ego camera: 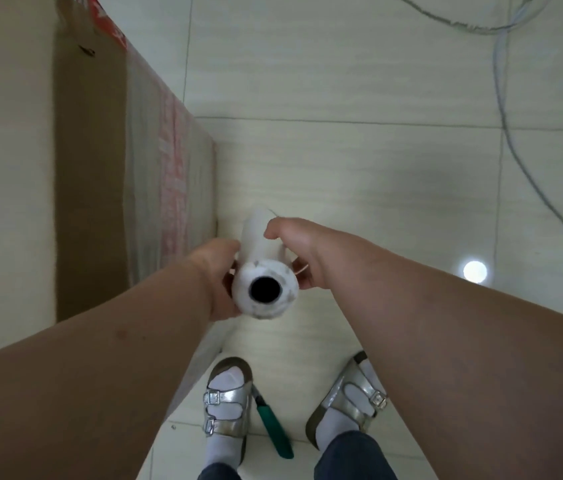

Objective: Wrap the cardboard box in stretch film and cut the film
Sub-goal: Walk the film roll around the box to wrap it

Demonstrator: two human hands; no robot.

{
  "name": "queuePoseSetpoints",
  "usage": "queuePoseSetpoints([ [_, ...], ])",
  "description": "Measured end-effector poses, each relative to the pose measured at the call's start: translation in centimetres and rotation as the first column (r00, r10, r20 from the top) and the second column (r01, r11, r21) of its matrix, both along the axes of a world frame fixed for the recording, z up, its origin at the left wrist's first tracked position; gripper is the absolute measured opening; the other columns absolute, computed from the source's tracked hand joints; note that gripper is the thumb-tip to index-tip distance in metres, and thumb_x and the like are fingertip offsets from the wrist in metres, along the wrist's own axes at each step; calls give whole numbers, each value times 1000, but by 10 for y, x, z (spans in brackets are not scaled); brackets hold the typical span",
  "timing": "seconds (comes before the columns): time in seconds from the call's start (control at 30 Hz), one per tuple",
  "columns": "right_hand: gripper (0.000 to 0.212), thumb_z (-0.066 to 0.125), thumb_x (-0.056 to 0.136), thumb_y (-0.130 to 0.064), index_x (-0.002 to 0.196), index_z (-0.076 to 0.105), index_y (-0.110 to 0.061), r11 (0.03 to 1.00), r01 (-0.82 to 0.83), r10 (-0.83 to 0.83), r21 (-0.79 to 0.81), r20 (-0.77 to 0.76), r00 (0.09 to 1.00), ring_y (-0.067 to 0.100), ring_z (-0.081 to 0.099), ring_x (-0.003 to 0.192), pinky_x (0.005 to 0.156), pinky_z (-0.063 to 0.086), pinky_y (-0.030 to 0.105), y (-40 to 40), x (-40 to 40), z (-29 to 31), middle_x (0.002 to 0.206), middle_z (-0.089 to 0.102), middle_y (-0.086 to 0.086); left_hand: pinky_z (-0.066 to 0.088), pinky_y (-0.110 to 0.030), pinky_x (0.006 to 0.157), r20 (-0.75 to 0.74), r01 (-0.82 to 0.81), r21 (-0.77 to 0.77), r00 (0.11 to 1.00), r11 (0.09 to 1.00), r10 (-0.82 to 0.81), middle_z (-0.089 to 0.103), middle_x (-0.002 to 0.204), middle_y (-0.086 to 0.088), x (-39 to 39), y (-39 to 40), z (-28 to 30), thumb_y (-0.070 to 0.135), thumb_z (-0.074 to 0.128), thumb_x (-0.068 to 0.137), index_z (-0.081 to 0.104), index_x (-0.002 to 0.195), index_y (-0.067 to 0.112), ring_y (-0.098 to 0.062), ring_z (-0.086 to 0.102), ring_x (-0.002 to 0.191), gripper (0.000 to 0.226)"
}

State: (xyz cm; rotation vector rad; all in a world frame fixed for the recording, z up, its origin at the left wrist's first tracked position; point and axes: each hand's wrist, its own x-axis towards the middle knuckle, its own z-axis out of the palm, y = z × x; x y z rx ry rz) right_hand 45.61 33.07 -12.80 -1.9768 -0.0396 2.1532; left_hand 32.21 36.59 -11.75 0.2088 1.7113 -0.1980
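Stretch film roll (263,268) upright between my hands; left hand (219,275) and right hand (295,247) both grip its sides, just beside the film-covered cardboard box (169,174).

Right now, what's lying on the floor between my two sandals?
In the head view, a green-handled cutter lies on the tile between the left sandal and the right sandal, nearer the left one.
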Motion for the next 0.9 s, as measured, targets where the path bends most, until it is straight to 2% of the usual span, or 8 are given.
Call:
queuePoseSetpoints([
  [0.1, 58, 59, 87, -58, 117, 58, -8, 993, -119, 119, 12, 22, 993, 28, 63, 109, 102, 47, 40, -3, 2, -4, 113, 67, 11, 52, -31, 63, -48, 149, 108, 988, 983, -144, 67, 95, -9, 15, -6, 4, 14, 51, 92, 62, 111, 4, -25, 65, 74, 25],
  [0.3, 68, 65, 68, -74, 112, 64, -23, 999, -35, 34, -25, -18, 999, 21, 66, 99, 82, 48, 33, -6, 25, -10, 108, 71, 2, 44, -18, 42, -102, 324, 279, 946, 904, -308, 57, 81, -4, 40, 18, 5, 4, 47, 97, 59, 96, 4, -15, 51, 60, 12],
  [0.4, 54, 71, 74, -58, 110, 66, -18, 993, 111, -113, -31, -57, 992, 18, 70, 91, 83, 54, 31, 5, 33, -11, 100, 74, 2, 44, -25, 70, -115, 300, 276, 954, 913, -278, 62, 98, -8, 35, 24, -7, 11, 53, 93, 58, 84, 10, -17, 55, 70, 10],
  [0.5, 36, 68, 84, -42, 102, 64, -11, 994, 99, -104, -54, -101, 989, 18, 66, 71, 66, 54, 27, 10, 35, -5, 86, 70, 5, 40, -29, 75, -119, 390, 240, 921, 889, -372, 62, 108, -8, 29, 18, -20, 33, 57, 90, 63, 102, 12, -20, 52, 87, 24],
  [0.63, 49, 69, 79, -56, 104, 68, -14, 998, -25, 17, -65, -121, 992, 15, 67, 63, 56, 54, 21, 27, 43, -3, 83, 71, 2, 43, -38, 100, -30, 404, 204, 913, 892, -407, 66, 107, -10, 39, 28, -22, 53, 50, 88, 67, 104, 10, -26, 58, 102, 48],
  [0.7, 49, 72, 75, -59, 101, 70, -18, 999, -28, 23, -37, -122, 992, 13, 68, 63, 52, 54, 18, 37, 46, -5, 84, 73, 1, 44, -39, 100, 0, 387, 232, 917, 892, -398, 68, 107, -10, 45, 41, -24, 50, 49, 94, 67, 108, 8, -25, 61, 104, 48],
  [0.8, 56, 77, 69, -57, 111, 69, -19, 997, 66, -71, -40, -119, 990, 16, 70, 81, 63, 56, 23, 62, 43, -7, 102, 74, 2, 51, -37, 90, 79, 268, 264, 951, 926, -298, 69, 102, -12, 51, 75, -15, 36, 46, 100, 64, 103, 5, -24, 65, 94, 36],
  [0.9, 49, 68, 71, -60, 99, 68, -19, 995, 96, -99, -37, -90, 991, 20, 66, 80, 70, 49, 26, 82, 41, -4, 91, 71, 2, 49, -35, 90, 45, 221, 298, 968, 929, -245, 66, 93, -11, 49, 107, -5, 30, 46, 100, 62, 94, 5, -25, 62, 85, 30],
])
